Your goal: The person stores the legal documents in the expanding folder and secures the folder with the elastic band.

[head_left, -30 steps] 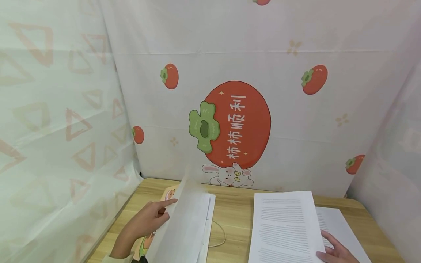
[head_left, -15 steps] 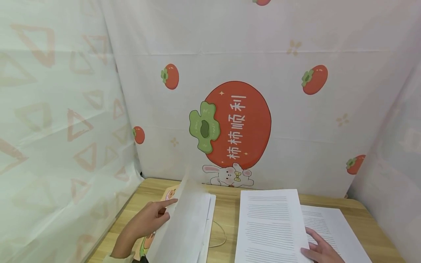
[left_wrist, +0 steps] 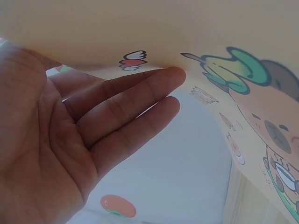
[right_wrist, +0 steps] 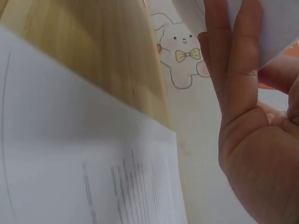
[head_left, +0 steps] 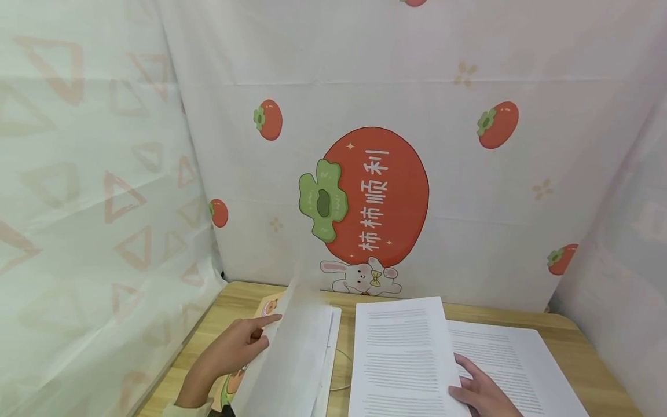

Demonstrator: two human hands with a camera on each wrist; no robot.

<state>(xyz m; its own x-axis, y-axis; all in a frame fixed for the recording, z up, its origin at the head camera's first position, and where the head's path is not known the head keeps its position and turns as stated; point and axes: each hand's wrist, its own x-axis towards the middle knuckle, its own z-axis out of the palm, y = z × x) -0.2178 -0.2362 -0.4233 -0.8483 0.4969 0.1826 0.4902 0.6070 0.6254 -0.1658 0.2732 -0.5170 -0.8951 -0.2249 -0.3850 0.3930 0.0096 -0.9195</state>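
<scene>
My left hand [head_left: 234, 346] stands at the left of a file folder [head_left: 334, 333], its straight index fingertip touching the raised translucent-white cover flap [head_left: 283, 359]. In the left wrist view, straight fingers [left_wrist: 135, 100] lie against the underside of the bowed folder cover [left_wrist: 252, 100], cream with cartoon animals. My right hand [head_left: 482, 389] pinches the right edge of a few printed sheets [head_left: 398, 359] between thumb and fingers, text side facing me. The sheets stand tilted just right of the folder. White pages show inside it.
Another printed sheet [head_left: 513, 359] lies on the wooden table [head_left: 578, 341] at the right, partly behind my right hand. An elastic loop [head_left: 348, 370] sticks out from the folder's right side. A persimmon-print curtain [head_left: 453, 243] closes off the back.
My right hand has carried the printed sheets leftward, close to the folder, uncovering more of the sheet on the table. My left hand and the raised cover have stayed put.
</scene>
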